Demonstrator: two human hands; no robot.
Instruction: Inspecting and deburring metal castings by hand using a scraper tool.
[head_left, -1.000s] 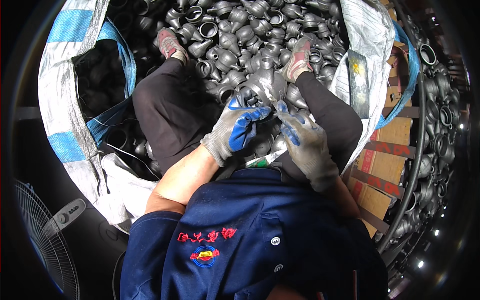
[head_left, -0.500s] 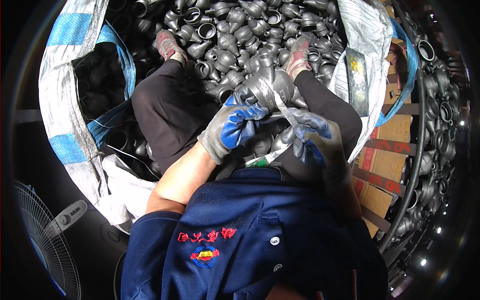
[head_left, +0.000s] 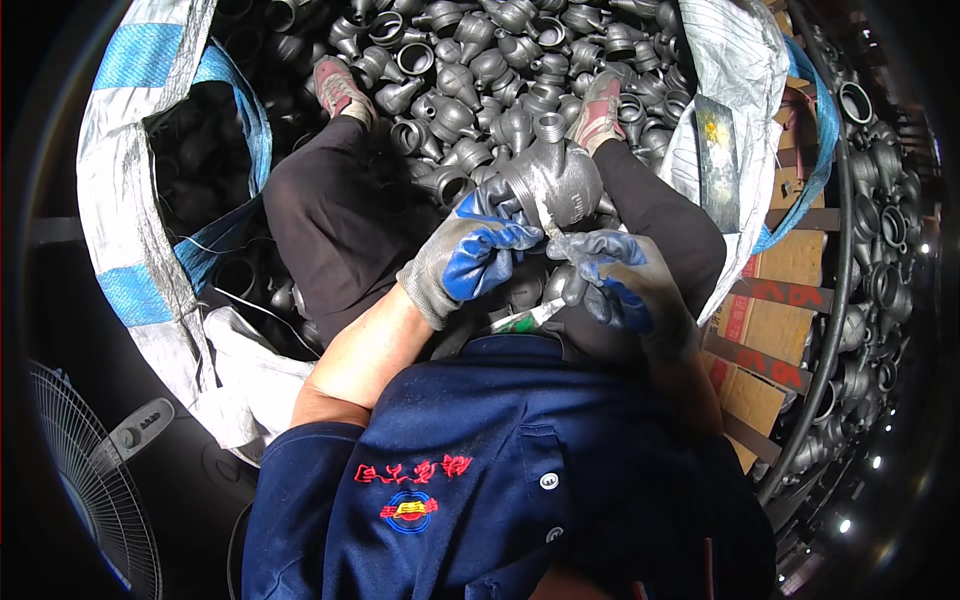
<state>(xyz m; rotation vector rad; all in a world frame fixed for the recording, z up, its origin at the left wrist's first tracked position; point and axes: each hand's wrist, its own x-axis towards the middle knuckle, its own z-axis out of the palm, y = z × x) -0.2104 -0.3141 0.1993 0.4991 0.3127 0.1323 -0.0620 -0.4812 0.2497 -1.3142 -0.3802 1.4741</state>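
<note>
A large dark grey metal casting (head_left: 575,188), round-bodied with a threaded neck pointing away from me, rests between my knees. A narrow white strip (head_left: 546,216) runs down over its body toward my fingers. My left hand (head_left: 465,252), in a grey glove with blue coating, is beside the casting's near left side, its fingers pinched at the strip's lower part. My right hand (head_left: 622,275), gloved alike, pinches the strip close to the left fingertips. The strip's ends are hidden by the fingers.
Many smaller grey castings (head_left: 455,85) heap inside a white woven bulk bag (head_left: 125,210) with blue straps around my legs. Cardboard and rusty slats (head_left: 780,290) stand at the right, with more castings beyond. A fan (head_left: 95,480) is at lower left.
The casting has tipped slightly, its neck shifting right and nearer. My right hand has moved slightly, its fingers now closer to the left fingertips; less strip shows between the hands.
</note>
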